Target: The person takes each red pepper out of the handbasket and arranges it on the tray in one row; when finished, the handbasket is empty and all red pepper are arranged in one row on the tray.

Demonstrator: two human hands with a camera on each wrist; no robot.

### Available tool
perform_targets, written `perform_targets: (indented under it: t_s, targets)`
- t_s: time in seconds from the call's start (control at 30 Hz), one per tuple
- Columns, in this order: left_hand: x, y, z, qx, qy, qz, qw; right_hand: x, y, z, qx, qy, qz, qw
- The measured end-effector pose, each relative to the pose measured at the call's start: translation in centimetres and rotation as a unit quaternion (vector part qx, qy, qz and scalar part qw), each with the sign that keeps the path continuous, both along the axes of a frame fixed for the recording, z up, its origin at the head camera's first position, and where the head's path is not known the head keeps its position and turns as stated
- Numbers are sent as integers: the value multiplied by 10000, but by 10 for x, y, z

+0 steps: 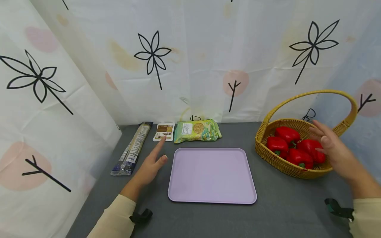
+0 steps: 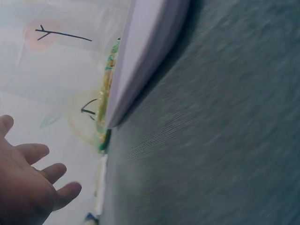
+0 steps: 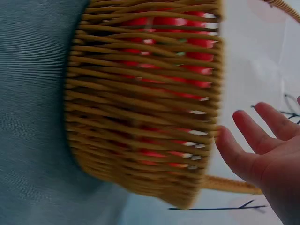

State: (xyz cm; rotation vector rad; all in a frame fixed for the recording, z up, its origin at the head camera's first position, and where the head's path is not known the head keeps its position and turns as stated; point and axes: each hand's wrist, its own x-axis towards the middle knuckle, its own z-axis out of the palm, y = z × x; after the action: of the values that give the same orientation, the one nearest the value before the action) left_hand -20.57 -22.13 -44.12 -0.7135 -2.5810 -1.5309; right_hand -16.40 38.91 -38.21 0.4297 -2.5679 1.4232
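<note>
In the head view my right hand (image 1: 334, 148) is over the right side of a wicker basket (image 1: 276, 165), fingers spread and nothing in them. Several red bell peppers (image 1: 300, 157) lie inside the basket, under its tall arched handle (image 1: 315, 92). The right wrist view has the hand (image 3: 262, 150) beside the basket's rim, with red showing through the weave (image 3: 140, 103). My left hand (image 1: 150, 167), empty with fingers extended, hovers left of a lilac tray (image 1: 211, 175). The left wrist view shows its fingers (image 2: 55, 172) apart from the tray's edge (image 2: 136, 61).
Along the back of the grey table (image 1: 285, 211) lie a green-yellow snack packet (image 1: 197, 130), a small brown-and-white packet (image 1: 164, 131) and, farther left, a long dark plastic-wrapped package (image 1: 134, 148). A patterned white curtain (image 1: 190, 66) stands behind and to the left.
</note>
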Motion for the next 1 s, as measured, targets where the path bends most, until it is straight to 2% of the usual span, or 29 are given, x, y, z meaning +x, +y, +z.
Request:
perform_targets:
  t_s: [0.17, 0.33, 0.5, 0.63, 0.77, 0.87, 1.0]
  targets:
    - [1, 4, -19, 1038, -276, -300, 9938, -3, 9, -14, 161, -375, -79, 9991]
    - [5, 8, -31, 1438, -758, -372, 9860, -4, 9, -21, 334, -572, 9, 9978]
    - [5, 12, -39, 1725, -1045, -433, 9785, -5, 0, -15, 929, -905, 34, 9916]
    - [6, 13, -42, 1751, -1136, -333, 9774, -8, -5, -12, 1465, -938, 200, 9846]
    - [5, 13, -43, 1684, -1244, -213, 9776, -14, 0, -12, 1670, -944, 554, 9799]
    - [3, 14, -45, 1644, -1356, -185, 9769, -18, 1, -9, 1730, -1359, 701, 9730]
    - [1, 13, -47, 1373, -1518, -202, 9786, -21, 3, -7, 1698, -1835, 793, 9650]
